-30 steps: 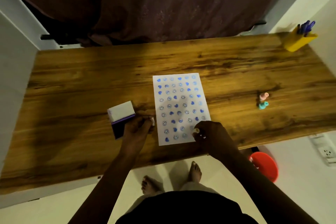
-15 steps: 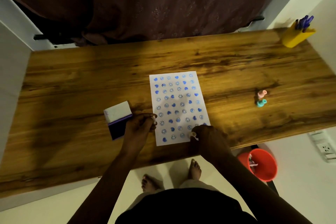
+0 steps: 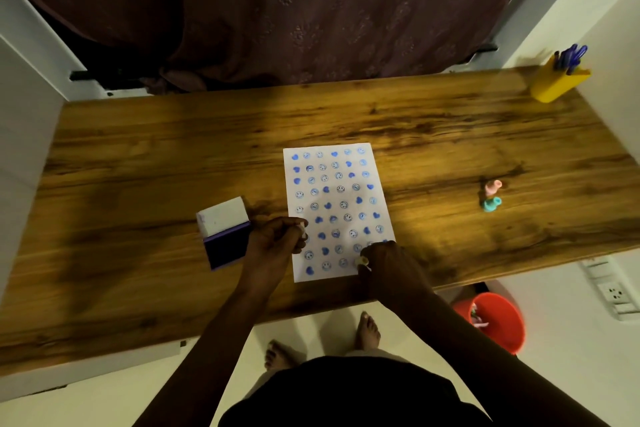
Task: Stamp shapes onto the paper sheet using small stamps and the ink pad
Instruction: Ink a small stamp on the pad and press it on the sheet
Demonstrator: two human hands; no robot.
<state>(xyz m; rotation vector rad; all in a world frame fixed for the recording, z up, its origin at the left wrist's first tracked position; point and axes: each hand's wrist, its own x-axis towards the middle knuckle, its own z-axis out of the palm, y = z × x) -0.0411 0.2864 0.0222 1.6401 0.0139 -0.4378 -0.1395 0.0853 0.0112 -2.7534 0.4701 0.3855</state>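
A white paper sheet [image 3: 337,184] lies on the wooden table [image 3: 173,149], covered with several rows of blue hearts and smiley faces. My right hand [image 3: 388,262] grips a small pale stamp [image 3: 362,260] pressed down on the sheet's near right corner. My left hand [image 3: 277,239] holds another small white stamp [image 3: 303,229] at the sheet's left edge. The ink pad [image 3: 227,248] sits open just left of my left hand, its white lid [image 3: 223,215] raised behind the dark pad.
A pink stamp [image 3: 493,185] and a teal stamp [image 3: 491,204] stand to the right of the sheet. A yellow pen holder [image 3: 557,81] stands at the far right corner. A red bucket [image 3: 498,321] sits on the floor under the table's near right edge.
My right hand slid a little left and toward me along the sheet's bottom rows. My left hand has shifted right onto the sheet's left edge.
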